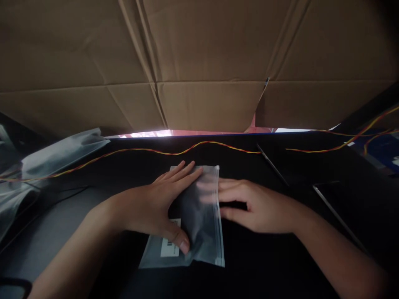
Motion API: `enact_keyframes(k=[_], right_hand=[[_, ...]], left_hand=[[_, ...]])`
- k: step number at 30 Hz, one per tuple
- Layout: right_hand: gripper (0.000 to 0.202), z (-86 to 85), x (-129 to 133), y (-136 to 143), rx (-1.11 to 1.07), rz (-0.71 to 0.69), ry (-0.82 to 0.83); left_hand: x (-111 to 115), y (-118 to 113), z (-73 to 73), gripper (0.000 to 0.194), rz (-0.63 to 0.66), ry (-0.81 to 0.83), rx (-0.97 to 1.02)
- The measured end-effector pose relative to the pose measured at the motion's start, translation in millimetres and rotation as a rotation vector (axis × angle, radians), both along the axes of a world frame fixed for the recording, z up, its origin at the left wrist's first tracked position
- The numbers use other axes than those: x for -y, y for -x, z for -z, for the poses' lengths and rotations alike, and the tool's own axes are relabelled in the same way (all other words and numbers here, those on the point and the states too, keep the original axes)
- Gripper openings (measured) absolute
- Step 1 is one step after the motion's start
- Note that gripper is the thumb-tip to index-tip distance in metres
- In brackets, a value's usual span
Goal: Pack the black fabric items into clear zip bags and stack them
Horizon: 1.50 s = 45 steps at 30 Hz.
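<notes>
A translucent zip bag (204,232) lies flat on the black table, its zip edge turned to the right. My left hand (163,199) rests on top of the bag with fingers spread and thumb apart. Partly under that thumb is a white barcode label (171,249) on the bag. My right hand (246,203) is at the zip edge; its fingertips are inside the bag's mouth, seen blurred through the plastic. Those fingers are stretched out, and I see nothing held in them.
Upright brown cardboard (205,104) stands behind the table. A twisted red and yellow wire (149,150) runs across the back. More clear plastic bags (65,151) lie at left. Two dark flat devices (272,164) with thin bright edges, one a tablet-like slab (336,207), lie at right.
</notes>
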State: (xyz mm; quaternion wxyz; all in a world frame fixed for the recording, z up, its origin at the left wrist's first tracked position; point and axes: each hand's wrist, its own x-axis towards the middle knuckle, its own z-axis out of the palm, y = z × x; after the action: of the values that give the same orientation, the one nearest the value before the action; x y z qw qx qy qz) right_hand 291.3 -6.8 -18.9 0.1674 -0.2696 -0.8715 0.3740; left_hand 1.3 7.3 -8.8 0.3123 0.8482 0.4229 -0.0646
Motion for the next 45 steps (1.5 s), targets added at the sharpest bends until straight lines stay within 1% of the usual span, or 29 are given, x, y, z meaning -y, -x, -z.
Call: enact_keyframes(k=[2, 4, 7, 9, 12, 14, 17, 19, 20, 22, 25, 27, 29, 31, 33, 35, 37, 39, 41, 43, 45], right_hand=[[0.041, -2.3, -7.4, -10.1, 0.043, 0.025, -0.008], [0.046, 2.1, -9.5, -10.3, 0.081, 0.048, -0.045], [0.048, 15.1, -3.5, 4.6, 0.066, 0.090, -0.098], [0.052, 22.5, 3.8, 18.0, 0.034, 0.144, -0.141], [0.060, 24.4, 13.0, 29.5, -0.001, 0.204, -0.177], [0.061, 18.2, 14.0, 26.6, -0.023, 0.158, -0.145], [0.054, 2.8, 6.9, 10.0, -0.030, 0.021, 0.027], [0.049, -5.7, 1.1, -0.5, -0.012, -0.032, 0.112], [0.047, -8.1, -0.6, -3.4, 0.005, -0.040, 0.108], [0.047, -8.2, 0.1, -2.9, 0.065, -0.045, 0.020], [0.058, 0.6, 10.8, 9.7, 0.186, -0.055, -0.098], [0.067, 7.9, 20.8, 20.0, 0.224, -0.074, -0.111], [0.068, 12.0, 28.9, 26.6, 0.215, -0.072, -0.107], [0.061, 10.5, 31.9, 26.7, 0.192, -0.074, -0.092], [0.051, 3.8, 28.6, 20.8, 0.172, -0.099, -0.052], [0.038, -4.1, 20.8, 12.0, 0.142, -0.105, -0.015], [0.025, -8.0, 11.7, 5.6, 0.089, -0.037, -0.015], [0.015, -4.8, 4.9, 5.2, 0.039, 0.061, -0.058], [0.011, 4.2, 2.2, 10.7, 0.002, 0.091, -0.098], [0.011, 14.4, 2.8, 18.1, -0.048, 0.042, -0.100], [0.013, 20.8, 5.0, 22.9, -0.102, -0.013, -0.046]], left_hand=[[-1.7, 4.0, 2.4, 0.155, 0.001, -0.028, -0.005], [-2.5, 5.2, 3.9, 0.154, 0.011, -0.047, -0.016], [-1.1, 1.2, 2.8, 0.155, 0.015, -0.054, -0.038], [0.7, -3.1, 0.7, 0.155, 0.008, -0.050, -0.062], [2.6, -6.5, -1.8, 0.156, 0.002, -0.046, -0.080], [2.8, -5.2, -2.9, 0.156, -0.003, -0.037, -0.074], [1.9, -0.4, -5.1, 0.158, -0.015, -0.017, -0.069], [1.1, 2.0, -6.6, 0.158, -0.024, -0.004, -0.078], [0.8, 2.5, -6.9, 0.157, -0.027, 0.000, -0.082], [0.5, 2.2, -5.8, 0.154, -0.029, 0.003, -0.082], [1.2, 0.3, -0.2, 0.153, -0.042, -0.022, -0.085], [2.1, -0.7, 4.3, 0.153, -0.046, -0.052, -0.092], [2.6, -0.9, 7.0, 0.153, -0.046, -0.072, -0.099], [2.4, -0.3, 7.2, 0.153, -0.048, -0.070, -0.106], [1.2, 0.8, 5.3, 0.148, -0.048, -0.079, -0.101], [-0.6, 1.8, 2.9, 0.135, -0.060, -0.127, -0.083], [-2.5, 1.5, 1.2, 0.119, -0.090, -0.181, -0.078], [-4.0, -0.4, 0.8, 0.111, -0.116, -0.219, -0.083], [-4.4, -3.3, 1.9, 0.108, -0.118, -0.245, -0.095], [-3.4, -6.4, 3.7, 0.108, -0.117, -0.268, -0.116], [-1.6, -8.5, 5.3, 0.106, -0.128, -0.275, -0.138]])
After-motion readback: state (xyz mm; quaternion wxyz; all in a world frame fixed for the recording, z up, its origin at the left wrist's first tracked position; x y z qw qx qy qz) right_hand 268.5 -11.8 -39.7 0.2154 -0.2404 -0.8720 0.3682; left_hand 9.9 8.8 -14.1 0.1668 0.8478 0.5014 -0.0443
